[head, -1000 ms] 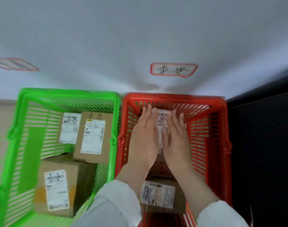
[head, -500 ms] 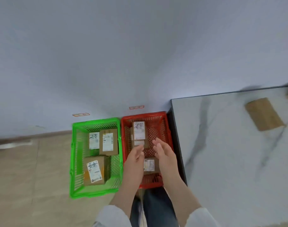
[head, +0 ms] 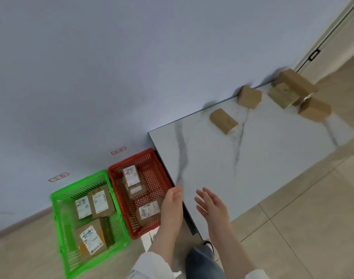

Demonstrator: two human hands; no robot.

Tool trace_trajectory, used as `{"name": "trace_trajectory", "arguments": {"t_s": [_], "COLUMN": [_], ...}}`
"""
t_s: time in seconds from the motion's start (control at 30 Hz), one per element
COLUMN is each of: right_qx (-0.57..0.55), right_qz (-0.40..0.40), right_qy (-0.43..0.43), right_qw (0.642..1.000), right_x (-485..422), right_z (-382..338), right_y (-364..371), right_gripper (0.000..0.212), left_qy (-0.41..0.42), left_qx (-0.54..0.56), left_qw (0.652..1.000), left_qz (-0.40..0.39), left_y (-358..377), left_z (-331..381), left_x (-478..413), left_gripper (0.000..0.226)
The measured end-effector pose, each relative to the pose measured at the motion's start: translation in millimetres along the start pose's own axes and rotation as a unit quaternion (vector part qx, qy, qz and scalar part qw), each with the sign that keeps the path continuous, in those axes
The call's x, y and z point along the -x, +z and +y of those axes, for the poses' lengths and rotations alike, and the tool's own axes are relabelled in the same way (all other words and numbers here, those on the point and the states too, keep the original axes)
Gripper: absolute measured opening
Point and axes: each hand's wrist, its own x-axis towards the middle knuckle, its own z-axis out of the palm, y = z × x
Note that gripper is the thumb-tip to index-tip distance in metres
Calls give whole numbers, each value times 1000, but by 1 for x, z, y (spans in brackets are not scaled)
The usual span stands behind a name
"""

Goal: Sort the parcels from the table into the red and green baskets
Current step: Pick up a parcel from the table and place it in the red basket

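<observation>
The red basket (head: 152, 156) stands on the floor against the table's left end and holds three labelled cardboard parcels (head: 131, 176). To its left the green basket (head: 57, 198) holds three more parcels (head: 100, 202). My left hand (head: 173, 200) hovers empty over the red basket's right rim, fingers straight. My right hand (head: 211, 204) is open and empty above the near left corner of the marble table (head: 262, 148). Several plain brown parcels lie at the table's far end, the nearest one (head: 223, 120) lying apart from the rest.
A stack of parcels (head: 293, 89) sits at the table's far corner by a door frame (head: 321, 43). Two small red-edged labels (head: 118, 150) are stuck on the wall above the baskets. Tiled floor surrounds the table.
Both hands have let go of the parcel laid in the red basket and drawn back from it. The view has risen and swung right, bringing the table and its parcels into sight.
</observation>
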Motion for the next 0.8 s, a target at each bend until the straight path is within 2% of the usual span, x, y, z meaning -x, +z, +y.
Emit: {"name": "trace_trajectory", "arguments": {"t_s": [0.2, 0.5, 0.8], "right_qx": [-106, -151, -181], "right_qz": [32, 78, 130], "right_qy": [-4, -75, -78], "right_qw": [994, 983, 972], "right_x": [-16, -68, -146], "right_z": [-49, -142, -206], "right_y": [-111, -325, -440], "right_gripper": [31, 26, 28], "left_qy": [30, 25, 45], "left_qx": [-30, 5, -31], "left_qw": [998, 994, 989], "left_qz": [-41, -110, -140], "left_y": [123, 358, 517], "left_z": [21, 52, 88], "left_x": [11, 41, 6], "left_gripper": [26, 23, 21]}}
